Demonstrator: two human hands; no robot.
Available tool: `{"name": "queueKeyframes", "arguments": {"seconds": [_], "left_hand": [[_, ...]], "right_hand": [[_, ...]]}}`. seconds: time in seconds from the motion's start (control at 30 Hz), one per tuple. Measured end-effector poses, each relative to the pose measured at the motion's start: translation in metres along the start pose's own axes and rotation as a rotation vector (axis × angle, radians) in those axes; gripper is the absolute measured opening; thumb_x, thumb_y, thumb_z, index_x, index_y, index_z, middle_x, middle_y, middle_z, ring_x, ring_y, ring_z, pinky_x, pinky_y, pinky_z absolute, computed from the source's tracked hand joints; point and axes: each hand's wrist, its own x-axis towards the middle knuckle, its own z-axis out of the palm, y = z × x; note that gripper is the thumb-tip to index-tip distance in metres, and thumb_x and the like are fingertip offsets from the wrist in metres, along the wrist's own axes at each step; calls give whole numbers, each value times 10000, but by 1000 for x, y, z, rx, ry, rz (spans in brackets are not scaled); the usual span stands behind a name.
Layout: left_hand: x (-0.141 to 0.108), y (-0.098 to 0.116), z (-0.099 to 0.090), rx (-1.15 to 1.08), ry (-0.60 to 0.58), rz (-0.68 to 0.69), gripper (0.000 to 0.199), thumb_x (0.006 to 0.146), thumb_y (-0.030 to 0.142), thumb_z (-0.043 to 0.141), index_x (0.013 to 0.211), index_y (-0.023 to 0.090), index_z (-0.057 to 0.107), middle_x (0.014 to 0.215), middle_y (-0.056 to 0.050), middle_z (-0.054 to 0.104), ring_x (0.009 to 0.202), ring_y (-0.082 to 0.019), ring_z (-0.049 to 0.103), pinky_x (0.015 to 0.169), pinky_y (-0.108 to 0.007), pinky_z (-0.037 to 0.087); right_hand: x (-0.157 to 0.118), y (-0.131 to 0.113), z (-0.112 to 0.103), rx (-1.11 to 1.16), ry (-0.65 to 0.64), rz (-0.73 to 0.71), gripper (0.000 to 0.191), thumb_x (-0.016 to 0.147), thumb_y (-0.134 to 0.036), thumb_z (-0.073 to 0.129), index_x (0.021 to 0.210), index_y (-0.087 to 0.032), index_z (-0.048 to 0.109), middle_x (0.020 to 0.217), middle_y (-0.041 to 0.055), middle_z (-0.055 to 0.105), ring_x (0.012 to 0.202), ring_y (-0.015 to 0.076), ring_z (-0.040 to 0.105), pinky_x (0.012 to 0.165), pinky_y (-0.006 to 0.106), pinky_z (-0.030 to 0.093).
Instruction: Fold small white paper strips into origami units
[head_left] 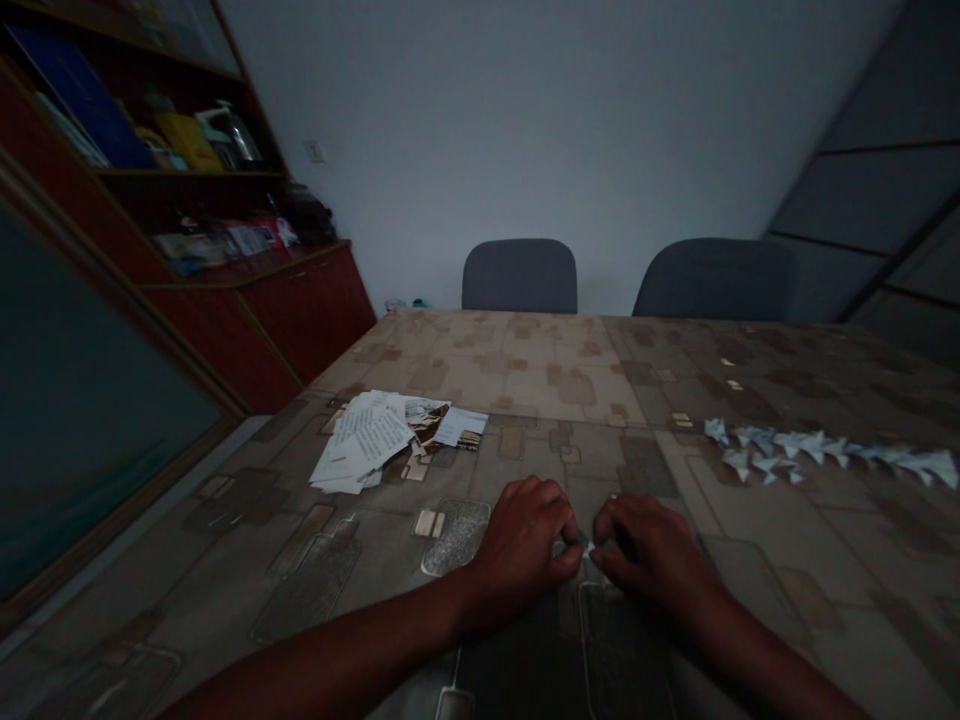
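Note:
Close together over the near part of the table, my left hand and my right hand both have curled, pinching fingers. A small bit of whitish paper shows between the fingertips; most of it is hidden by the fingers. To the left lies a loose pile of printed paper pieces, some with text and some with dark pictures. Farther right, several small folded paper shapes with pointed tips stand in two rough rows.
A patterned cloth covers the table. Beyond its far edge stand two grey chairs, the second chair to the right. At the left is a red-brown cabinet with shelves of household items. A pale wall rises behind.

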Motion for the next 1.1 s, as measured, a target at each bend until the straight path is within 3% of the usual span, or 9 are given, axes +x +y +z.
{"name": "queueKeyframes", "arguments": {"seconds": [0.2,0.33,0.4,0.47,0.73,0.83,1.1], "left_hand": [[-3,-2,-2,13,29,-14,178,771,240,730,844,184,577,857,1,600,865,-183,528,757,-305,363],[-10,-6,-5,208,51,287,35,904,229,598,929,211,615,907,-22,622,870,-186,514,803,-335,358],[-15,-7,-8,318,28,433,99,944,198,526,943,208,624,881,-27,629,846,-184,505,856,-368,350],[-18,-7,-11,369,4,490,129,953,173,497,971,193,624,882,-32,637,836,-182,502,907,-397,339],[-21,-14,-7,311,23,429,123,940,241,553,1029,234,638,907,-28,633,890,-180,519,911,-385,353],[-21,-14,-5,294,20,417,127,933,233,561,1031,236,642,893,-27,623,873,-177,514,897,-371,361],[-21,-12,-12,149,65,382,148,927,190,543,975,223,680,869,-31,644,835,-172,523,862,-364,379]], "right_hand": [[1,2,-2,39,-28,82,111,686,-124,598,744,-213,564,755,1,605,778,222,551,697,318,336],[0,2,-1,52,-15,72,139,672,-109,575,760,-217,563,764,-1,603,775,217,546,718,326,342],[0,3,-1,61,-11,59,145,669,-110,570,764,-219,562,772,-1,609,779,215,545,731,330,348],[0,4,0,63,-15,56,142,669,-114,566,763,-221,564,773,-1,610,786,218,545,737,333,351],[2,10,-4,157,-58,-10,131,725,-110,548,761,-224,601,798,1,629,806,211,571,759,341,372],[3,8,-3,179,-60,29,82,788,-168,563,766,-218,624,781,9,637,790,217,578,750,348,378],[5,-4,3,91,-26,67,199,684,-81,603,824,-213,650,841,34,648,868,252,575,802,390,373]]}}
